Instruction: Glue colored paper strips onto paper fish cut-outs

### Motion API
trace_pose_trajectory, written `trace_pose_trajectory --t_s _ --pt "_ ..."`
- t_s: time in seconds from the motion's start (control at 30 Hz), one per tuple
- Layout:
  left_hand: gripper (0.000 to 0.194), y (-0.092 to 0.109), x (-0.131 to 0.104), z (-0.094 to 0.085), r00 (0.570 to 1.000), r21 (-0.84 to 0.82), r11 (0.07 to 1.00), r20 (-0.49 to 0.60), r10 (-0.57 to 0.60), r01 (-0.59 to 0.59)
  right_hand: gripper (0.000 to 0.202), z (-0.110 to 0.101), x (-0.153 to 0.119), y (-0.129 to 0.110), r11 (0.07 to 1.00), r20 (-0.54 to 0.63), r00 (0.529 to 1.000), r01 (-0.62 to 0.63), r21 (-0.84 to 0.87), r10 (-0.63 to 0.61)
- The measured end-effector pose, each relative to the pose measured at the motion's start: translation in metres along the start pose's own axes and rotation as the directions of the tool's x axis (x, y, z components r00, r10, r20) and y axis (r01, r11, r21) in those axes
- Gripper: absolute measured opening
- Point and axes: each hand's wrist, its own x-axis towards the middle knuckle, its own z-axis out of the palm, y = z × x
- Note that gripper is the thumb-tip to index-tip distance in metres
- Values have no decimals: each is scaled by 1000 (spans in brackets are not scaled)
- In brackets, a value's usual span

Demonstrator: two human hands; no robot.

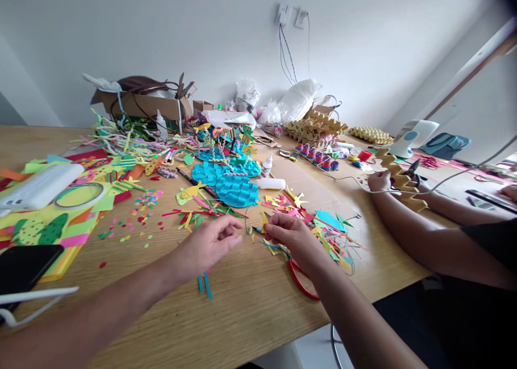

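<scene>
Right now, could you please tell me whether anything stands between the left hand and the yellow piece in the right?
Nothing visible stands between the left hand and the yellow piece; small scraps lie beneath.

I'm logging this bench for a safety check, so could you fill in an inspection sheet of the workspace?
Surface: wooden table, bare near its front edge; no spill seen.
Job's things: yellow paper piece in the right hand; red-handled scissors partly hidden by that hand.
Clutter: paper scraps around the right hand; tape roll and black phone at left.
Hands: left hand loosely open, nothing seen in it; right hand pinching.
Cables: pale cable runs past a co-worker's hands; others hang from wall outlets.
Surroundings: co-worker at right, a hand on an egg-carton strip.
</scene>
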Motion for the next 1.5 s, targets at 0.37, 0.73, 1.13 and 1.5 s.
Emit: trace_pose_trajectory --t_s 0.37,0.73,1.13,1.5 --pt "21 -7 35 27 1000 -6 1000 -24 10 -10 15 19 -14 -2 932 46 996 89 -350 -77" --pt "23 -20 24 19 996 -87 996 -85 -12 5 21 15 -20 -1 733 -81 969 121 -670 -234" --pt "25 -11 10 17 997 -177 982 -36 -72 64 11 37 -16 1 987 104 994 59 -147 -44" --pt "17 -9 -11 18 978 -280 938 4 -210 203 11 34 -40 1 805 84 991 130 -578 -100"
